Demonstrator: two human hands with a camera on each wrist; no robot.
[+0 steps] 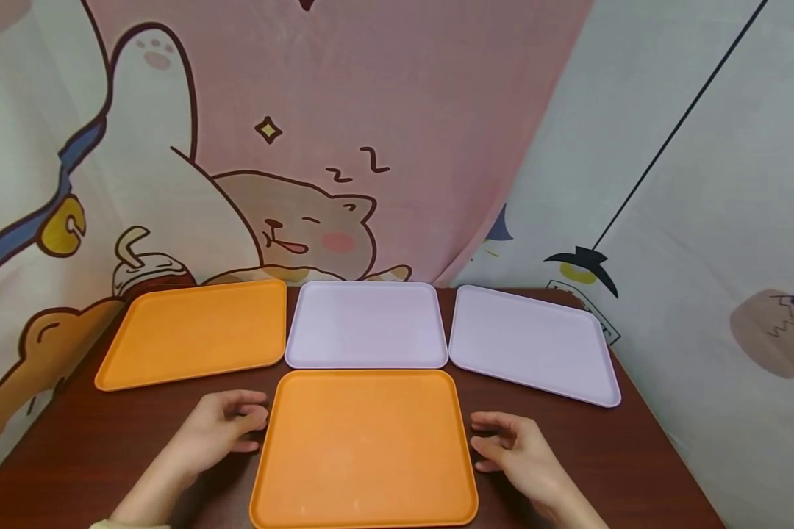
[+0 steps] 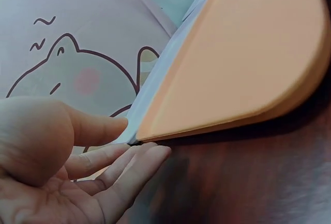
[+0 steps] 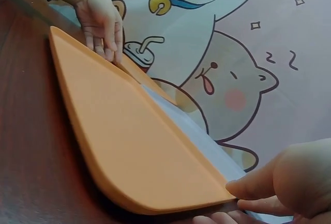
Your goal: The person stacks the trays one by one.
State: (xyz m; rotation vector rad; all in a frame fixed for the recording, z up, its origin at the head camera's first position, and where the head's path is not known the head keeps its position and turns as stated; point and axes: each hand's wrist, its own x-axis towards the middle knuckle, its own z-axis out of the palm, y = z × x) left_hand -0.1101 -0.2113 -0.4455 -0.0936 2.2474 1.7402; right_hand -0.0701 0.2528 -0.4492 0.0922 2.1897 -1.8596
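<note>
An orange tray (image 1: 364, 448) lies flat on the dark wooden table, nearest to me. My left hand (image 1: 221, 430) is beside its left edge, fingers loosely bent with a gap between thumb and fingers. In the left wrist view, the thumb and fingertips (image 2: 155, 157) come right up to the tray's side (image 2: 243, 69). On the opposite side, my right hand (image 1: 512, 448) rests low by the right edge, its fingers bent the same loose way. The right wrist view has its thumb at the tray's rim (image 3: 170, 206). Nothing shows gripped in either hand.
Behind the near tray stand three more in a row: an orange tray (image 1: 198, 334) at left, a lilac tray (image 1: 367, 327) in the middle and another lilac tray (image 1: 536, 345) angled at right. A cartoon-printed cloth (image 1: 437, 110) hangs around the table's back and sides.
</note>
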